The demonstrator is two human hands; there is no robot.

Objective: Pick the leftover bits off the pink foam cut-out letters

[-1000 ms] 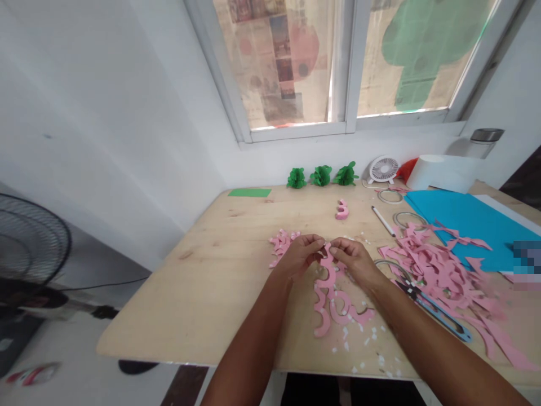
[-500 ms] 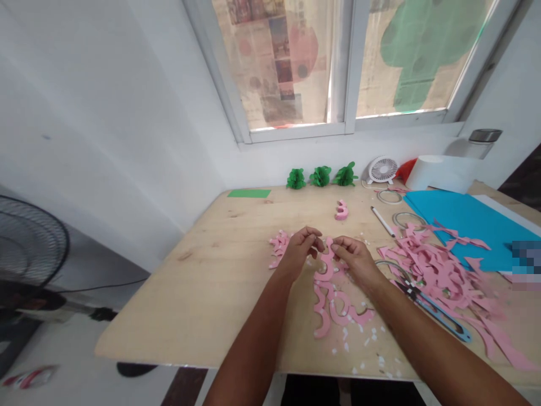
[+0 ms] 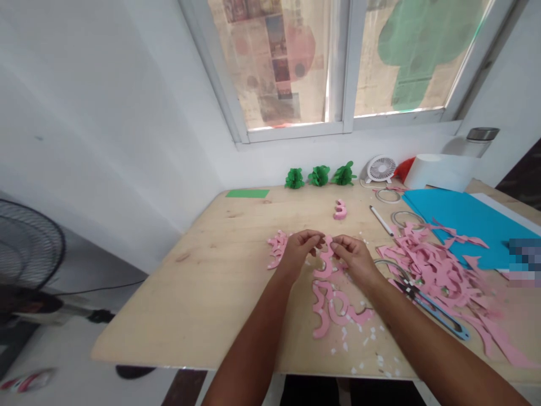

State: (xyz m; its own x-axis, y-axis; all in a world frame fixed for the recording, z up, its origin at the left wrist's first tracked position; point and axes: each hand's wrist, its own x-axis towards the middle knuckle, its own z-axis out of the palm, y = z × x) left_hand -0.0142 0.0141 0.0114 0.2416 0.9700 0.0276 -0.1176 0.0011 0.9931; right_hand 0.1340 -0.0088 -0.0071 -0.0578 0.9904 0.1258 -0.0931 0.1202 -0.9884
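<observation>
Both my hands meet over the middle of the wooden table (image 3: 211, 293). My right hand (image 3: 354, 256) pinches the top of a curly pink paper cutout (image 3: 326, 260). My left hand (image 3: 299, 249) has its fingers curled together right beside that cutout; I cannot make out what it pinches. More pink curved cutouts (image 3: 333, 307) lie just below my hands, among several small white paper bits (image 3: 372, 335). A small heap of pink pieces (image 3: 275, 248) sits left of my left hand.
A pile of pink scraps (image 3: 439, 273) and blue-handled scissors (image 3: 435, 310) lie at the right, by blue paper sheets (image 3: 465, 223). A pen (image 3: 381, 220), tape rings, a small white fan (image 3: 380, 168), three green paper ornaments (image 3: 319, 176), a green sheet (image 3: 247, 193) sit farther back.
My left hand let go of the cutout's top and drew slightly left, fingers curling; my right hand keeps its pinch. The view shifted a little.
</observation>
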